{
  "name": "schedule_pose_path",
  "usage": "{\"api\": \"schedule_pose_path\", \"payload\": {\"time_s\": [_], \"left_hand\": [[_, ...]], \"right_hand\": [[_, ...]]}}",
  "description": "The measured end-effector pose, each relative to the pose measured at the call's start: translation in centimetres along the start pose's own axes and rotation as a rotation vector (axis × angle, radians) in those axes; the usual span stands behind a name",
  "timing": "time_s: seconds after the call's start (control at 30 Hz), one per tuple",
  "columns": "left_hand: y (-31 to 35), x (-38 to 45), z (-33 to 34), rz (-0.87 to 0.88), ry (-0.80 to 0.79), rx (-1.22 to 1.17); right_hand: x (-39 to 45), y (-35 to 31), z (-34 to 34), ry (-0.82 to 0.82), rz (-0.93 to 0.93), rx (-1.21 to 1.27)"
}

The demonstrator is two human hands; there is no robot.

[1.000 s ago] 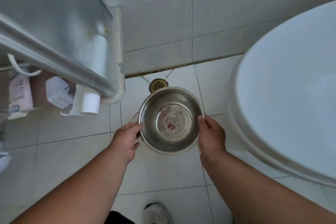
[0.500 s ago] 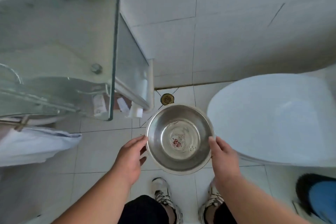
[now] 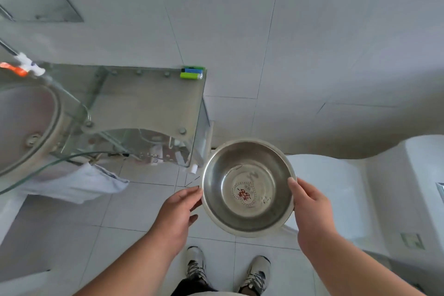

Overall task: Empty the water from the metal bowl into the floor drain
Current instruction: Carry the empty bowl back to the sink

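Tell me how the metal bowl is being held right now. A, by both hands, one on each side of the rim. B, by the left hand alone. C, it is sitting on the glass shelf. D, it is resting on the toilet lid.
A: the left hand touches one side of the metal bowl and the right hand grips the opposite side, holding it upright in the air above the floor.

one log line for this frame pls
left hand: on rim | right hand: on rim | metal bowl: held level, upright | floor drain: not visible | toilet: right of bowl
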State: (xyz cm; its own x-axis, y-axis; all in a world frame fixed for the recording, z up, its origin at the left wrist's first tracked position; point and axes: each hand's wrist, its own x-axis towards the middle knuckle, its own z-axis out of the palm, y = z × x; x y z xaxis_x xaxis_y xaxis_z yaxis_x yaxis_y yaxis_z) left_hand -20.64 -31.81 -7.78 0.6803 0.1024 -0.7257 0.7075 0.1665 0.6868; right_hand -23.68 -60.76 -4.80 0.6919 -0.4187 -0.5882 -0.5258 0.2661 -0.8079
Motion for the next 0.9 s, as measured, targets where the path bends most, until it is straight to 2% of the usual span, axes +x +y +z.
{"api": "schedule_pose_path", "payload": {"time_s": [0.33, 0.5, 0.7, 0.9], "left_hand": [[4.4, -3.2, -1.4, 0.114, 0.063, -0.112], [5.8, -3.8, -3.5, 0.148, 0.112, -0.181], [6.9, -4.4, -7.8, 0.167, 0.172, -0.262], [10.3, -3.6, -14.9, 0.198, 0.243, -0.279]], "right_hand": [[-1.3, -5.3, 3.1, -0.051, -0.056, -0.069], [-1.9, -6.7, 6.0, -0.142, -0.094, -0.108], [-2.8, -7.6, 11.3, -0.227, -0.108, -0.156], [-4.2, -7.9, 20.0, -0.315, -0.141, -0.205]]}}
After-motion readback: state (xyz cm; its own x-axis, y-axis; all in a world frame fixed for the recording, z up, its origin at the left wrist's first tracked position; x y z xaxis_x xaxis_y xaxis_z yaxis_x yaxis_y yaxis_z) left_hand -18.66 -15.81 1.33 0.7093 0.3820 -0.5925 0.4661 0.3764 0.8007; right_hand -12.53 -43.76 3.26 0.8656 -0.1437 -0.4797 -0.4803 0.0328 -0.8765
